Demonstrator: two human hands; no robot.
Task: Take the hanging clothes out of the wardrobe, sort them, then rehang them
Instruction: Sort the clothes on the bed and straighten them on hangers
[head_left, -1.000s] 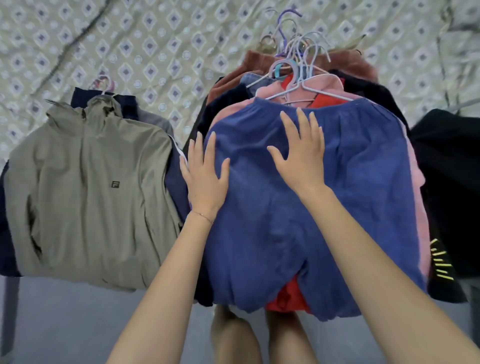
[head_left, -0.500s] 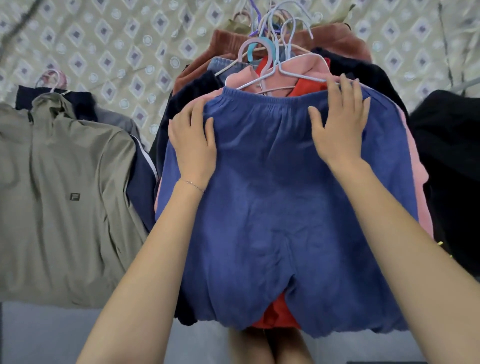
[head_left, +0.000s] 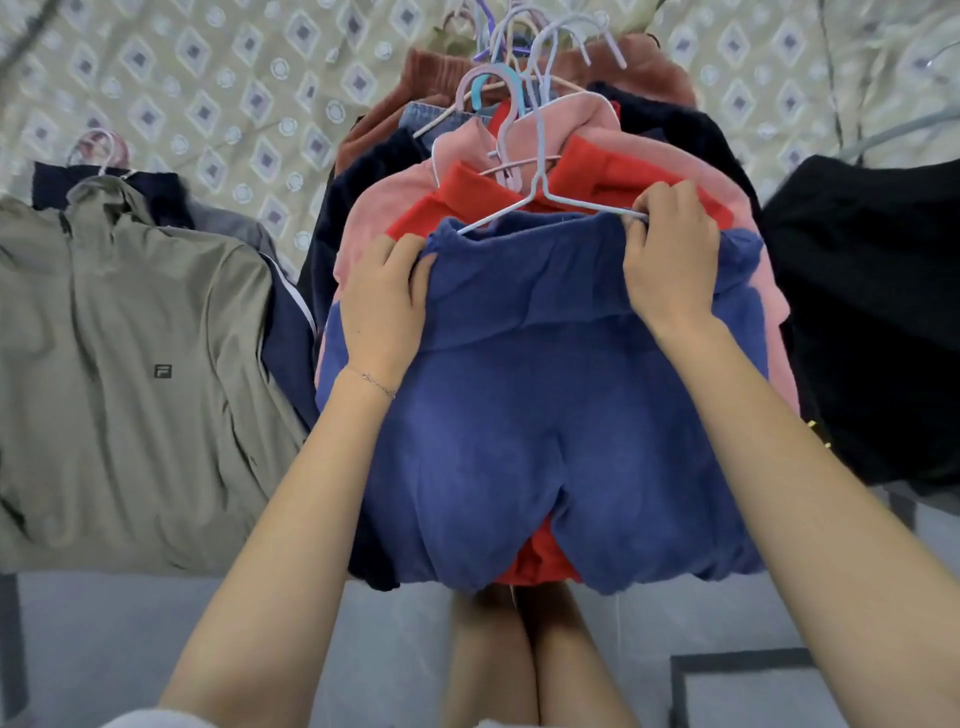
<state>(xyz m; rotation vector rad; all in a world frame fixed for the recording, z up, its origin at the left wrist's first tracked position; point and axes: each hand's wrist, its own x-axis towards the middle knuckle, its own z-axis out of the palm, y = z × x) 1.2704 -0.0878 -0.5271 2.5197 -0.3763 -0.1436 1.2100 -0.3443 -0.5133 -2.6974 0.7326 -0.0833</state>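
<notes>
Blue shorts (head_left: 545, 415) lie on top of the middle pile of clothes, waistband far, leg hems near, hanging over the bed edge. Left hand (head_left: 384, 306): fingers curled, gripping the left end of the waistband. Right hand (head_left: 670, 260): fingers bent, pinching the right end of the waistband right at the arm of a white wire hanger (head_left: 537, 189). The waistband is bunched and folded over between the hands. Thin bracelet (head_left: 374, 382) on the left wrist.

Directly under the shorts is a red garment (head_left: 478, 197), then a pink one (head_left: 467, 145), then dark and brown pieces. A cluster of hanger hooks (head_left: 519, 52) sits at the far end of the pile.

Left of the pile: olive jacket (head_left: 130, 364) laid flat over a navy garment (head_left: 291, 338). Right: black garment (head_left: 872, 312). All of it lies on a diamond-patterned sheet (head_left: 208, 104). Grey floor (head_left: 104, 649) near.
</notes>
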